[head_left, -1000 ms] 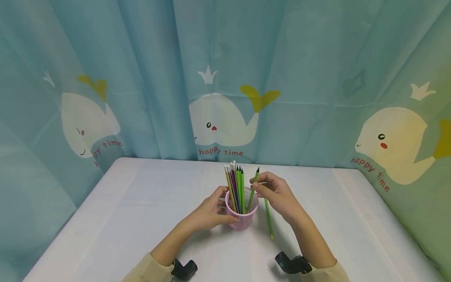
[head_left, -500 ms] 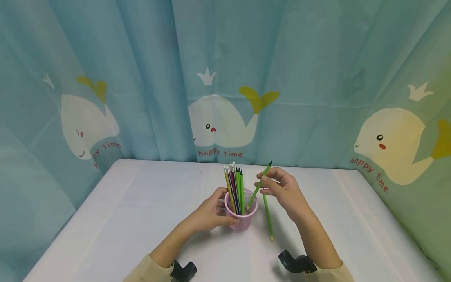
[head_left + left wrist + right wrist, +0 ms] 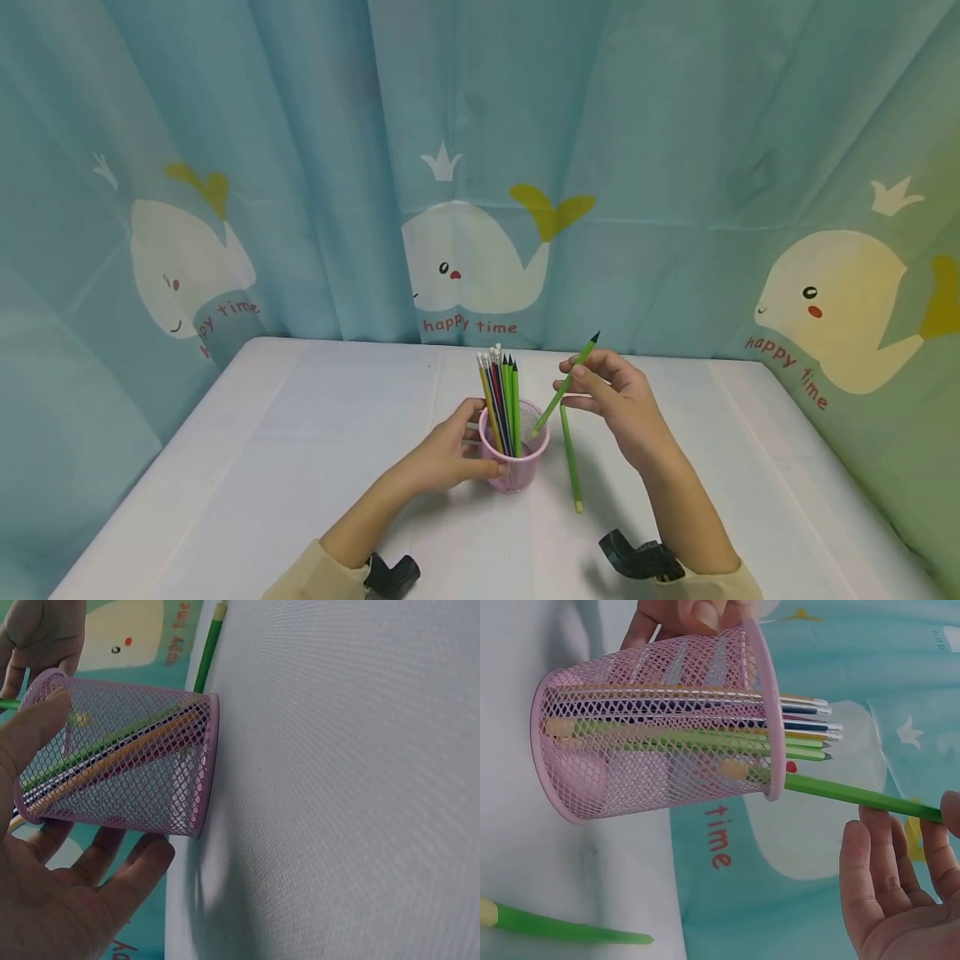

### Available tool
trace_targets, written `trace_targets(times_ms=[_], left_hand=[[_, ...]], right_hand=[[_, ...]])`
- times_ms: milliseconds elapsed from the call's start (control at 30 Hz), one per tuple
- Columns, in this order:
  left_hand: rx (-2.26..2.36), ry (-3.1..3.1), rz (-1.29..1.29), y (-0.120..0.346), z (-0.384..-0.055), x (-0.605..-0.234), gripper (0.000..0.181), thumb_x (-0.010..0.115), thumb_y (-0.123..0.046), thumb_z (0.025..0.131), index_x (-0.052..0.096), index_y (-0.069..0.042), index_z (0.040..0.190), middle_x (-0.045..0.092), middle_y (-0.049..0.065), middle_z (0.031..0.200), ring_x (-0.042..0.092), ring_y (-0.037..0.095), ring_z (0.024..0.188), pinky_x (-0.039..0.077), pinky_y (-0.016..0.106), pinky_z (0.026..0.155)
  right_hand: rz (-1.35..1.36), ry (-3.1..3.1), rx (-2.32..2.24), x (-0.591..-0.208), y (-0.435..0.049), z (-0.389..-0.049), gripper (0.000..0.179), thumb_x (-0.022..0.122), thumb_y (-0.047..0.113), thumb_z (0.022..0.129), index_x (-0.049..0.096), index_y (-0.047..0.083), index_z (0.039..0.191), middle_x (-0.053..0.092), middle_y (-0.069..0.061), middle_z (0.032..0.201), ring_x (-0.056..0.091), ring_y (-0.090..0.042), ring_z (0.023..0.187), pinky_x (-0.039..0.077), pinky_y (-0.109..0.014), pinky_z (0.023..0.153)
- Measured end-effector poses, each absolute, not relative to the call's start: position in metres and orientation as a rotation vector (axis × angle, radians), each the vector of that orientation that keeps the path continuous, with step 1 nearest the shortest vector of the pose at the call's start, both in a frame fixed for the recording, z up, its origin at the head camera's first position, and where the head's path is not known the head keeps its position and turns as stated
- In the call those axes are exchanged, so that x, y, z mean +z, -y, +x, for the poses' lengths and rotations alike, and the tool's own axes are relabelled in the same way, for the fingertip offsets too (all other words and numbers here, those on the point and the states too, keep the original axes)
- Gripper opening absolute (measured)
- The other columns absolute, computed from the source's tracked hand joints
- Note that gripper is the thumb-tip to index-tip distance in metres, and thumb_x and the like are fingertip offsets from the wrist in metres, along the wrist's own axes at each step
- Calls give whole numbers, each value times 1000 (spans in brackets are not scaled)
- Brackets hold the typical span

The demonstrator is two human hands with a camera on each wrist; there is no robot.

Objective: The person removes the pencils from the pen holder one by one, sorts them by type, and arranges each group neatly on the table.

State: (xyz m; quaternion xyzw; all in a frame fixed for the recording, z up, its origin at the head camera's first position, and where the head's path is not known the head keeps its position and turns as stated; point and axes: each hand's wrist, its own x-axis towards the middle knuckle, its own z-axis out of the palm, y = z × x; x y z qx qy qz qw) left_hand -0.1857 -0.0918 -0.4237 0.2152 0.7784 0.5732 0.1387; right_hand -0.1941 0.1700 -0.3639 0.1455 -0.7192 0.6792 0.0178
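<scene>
Though gripped by curled fingers of the left hand (image 3: 446, 454), the cup (image 3: 519, 477) could be tipped if levered by the pencil (image 3: 555, 402) pinched in the right hand (image 3: 621, 402), its lower end inside at right.

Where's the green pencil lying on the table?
In the head view, the green pencil lies on the white table, just right of the pink cup and left of the right forearm.

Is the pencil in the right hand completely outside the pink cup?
No, in the right wrist view, the lower end of the held green pencil shows inside the pink cup.
</scene>
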Motion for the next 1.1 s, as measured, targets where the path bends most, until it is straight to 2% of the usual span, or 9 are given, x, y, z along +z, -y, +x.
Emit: trace_targets(times_ms=[367, 700, 1100], left_hand=[[1640, -2268, 648, 92, -187, -424, 74, 84, -15, 79, 40, -7, 138, 55, 16, 132, 62, 30, 116, 53, 47, 99], [1646, -2266, 650, 92, -187, -424, 74, 84, -15, 79, 40, -6, 138, 55, 16, 133, 61, 32, 118, 52, 47, 101], [1653, -2258, 635, 92, -187, -424, 74, 83, -15, 79, 41, -6, 138, 57, 15, 130, 61, 30, 116, 53, 47, 100]], right_hand=[[417, 2185, 2132, -359, -174, -194, 24, 58, 18, 102, 55, -3, 113, 65, -8, 112, 70, -23, 96, 61, -37, 84], [347, 2131, 2196, -355, -177, -194, 16, 57, 20, 102, 58, 6, 111, 64, -3, 105, 61, -14, 86, 62, -35, 80], [309, 2156, 2232, -355, -180, -195, 11, 59, 18, 101, 60, 11, 111, 63, -3, 104, 58, -16, 84, 62, -39, 77]])
